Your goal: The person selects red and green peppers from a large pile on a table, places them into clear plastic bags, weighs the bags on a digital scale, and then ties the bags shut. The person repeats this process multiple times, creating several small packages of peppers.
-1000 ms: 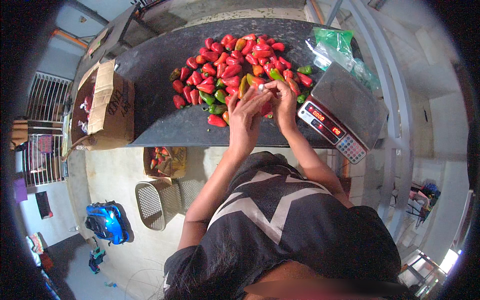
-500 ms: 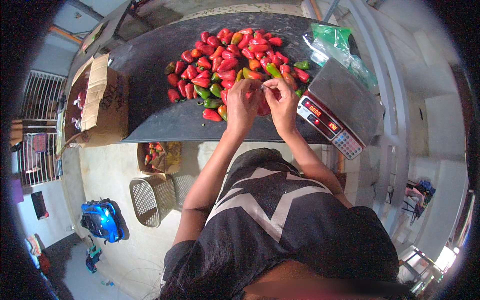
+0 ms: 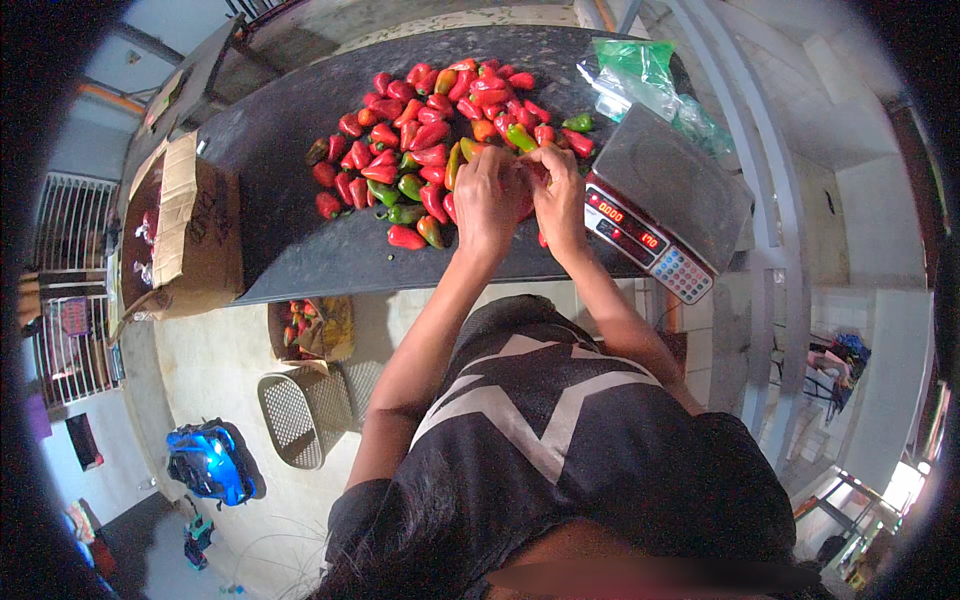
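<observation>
While both hands work close together at the near edge of the heap, the peppers (image 3: 430, 135) lie spread in a loose pile on the dark surface (image 3: 285, 225). Mostly red; several green ones at the near left of the pile, a few yellow-green or orange ones among the rest. Left hand (image 3: 486, 205): back turned up, fingers bent and drawn inward. Right hand (image 3: 560, 195): fingers likewise curled, tips close to those of the left. A red patch (image 3: 523, 203) shows between the two; what the fingertips have hold of, if anything, cannot be told, nor can the exact gap between thumb and fingers. Just beside the right hand stands a scale (image 3: 690, 165), its plate bare and its display lit red. Beyond it, clear and green plastic bags (image 3: 640, 68). At the left end of the surface, an open cardboard box (image 3: 212, 240). Below, on the floor: a smaller carton (image 3: 338, 325) with red pieces inside, a perforated basket (image 3: 325, 405) near it, and a blue-and-black object (image 3: 212, 462) farther left, kind unclear.
</observation>
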The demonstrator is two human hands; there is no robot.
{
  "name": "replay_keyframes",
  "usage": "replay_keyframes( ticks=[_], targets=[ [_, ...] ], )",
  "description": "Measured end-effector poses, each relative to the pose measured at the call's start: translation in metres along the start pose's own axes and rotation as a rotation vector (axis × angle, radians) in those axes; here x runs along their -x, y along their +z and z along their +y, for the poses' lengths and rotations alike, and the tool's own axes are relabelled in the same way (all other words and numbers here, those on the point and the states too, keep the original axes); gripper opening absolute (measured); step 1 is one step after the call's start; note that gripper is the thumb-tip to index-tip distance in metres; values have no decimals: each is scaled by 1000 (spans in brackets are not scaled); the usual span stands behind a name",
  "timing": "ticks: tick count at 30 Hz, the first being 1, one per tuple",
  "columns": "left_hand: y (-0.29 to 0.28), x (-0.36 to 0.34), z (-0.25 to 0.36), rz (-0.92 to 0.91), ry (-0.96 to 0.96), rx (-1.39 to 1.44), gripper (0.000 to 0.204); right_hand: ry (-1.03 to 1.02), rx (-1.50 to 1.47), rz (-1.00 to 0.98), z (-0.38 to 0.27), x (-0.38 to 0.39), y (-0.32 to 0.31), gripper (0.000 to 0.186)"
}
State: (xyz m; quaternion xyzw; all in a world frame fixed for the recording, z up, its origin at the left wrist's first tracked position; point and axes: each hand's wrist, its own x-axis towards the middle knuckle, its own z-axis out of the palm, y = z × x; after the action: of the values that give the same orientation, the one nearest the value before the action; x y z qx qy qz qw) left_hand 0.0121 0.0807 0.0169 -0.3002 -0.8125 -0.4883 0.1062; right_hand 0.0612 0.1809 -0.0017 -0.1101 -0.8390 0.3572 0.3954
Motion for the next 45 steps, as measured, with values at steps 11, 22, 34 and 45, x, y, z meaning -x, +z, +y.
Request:
replay_keyframes(
  ticks=[11, 22, 34, 45],
  targets=[
    [6, -9, -11, 73, -158, 132, 15, 301, -692, -172, 30, -13, 13, 31],
    [3, 26, -18, -33, 30, -71, 14, 725, -960, -109, 55, 27, 23, 19],
    [37, 45, -20, -206, 8, -196, 22, 727, -693, -17, 57, 44, 10, 13],
    [40, 35, -28, -460, 98, -318, 25, 117, 19, -388, 82, 35, -9, 24]
  ],
)
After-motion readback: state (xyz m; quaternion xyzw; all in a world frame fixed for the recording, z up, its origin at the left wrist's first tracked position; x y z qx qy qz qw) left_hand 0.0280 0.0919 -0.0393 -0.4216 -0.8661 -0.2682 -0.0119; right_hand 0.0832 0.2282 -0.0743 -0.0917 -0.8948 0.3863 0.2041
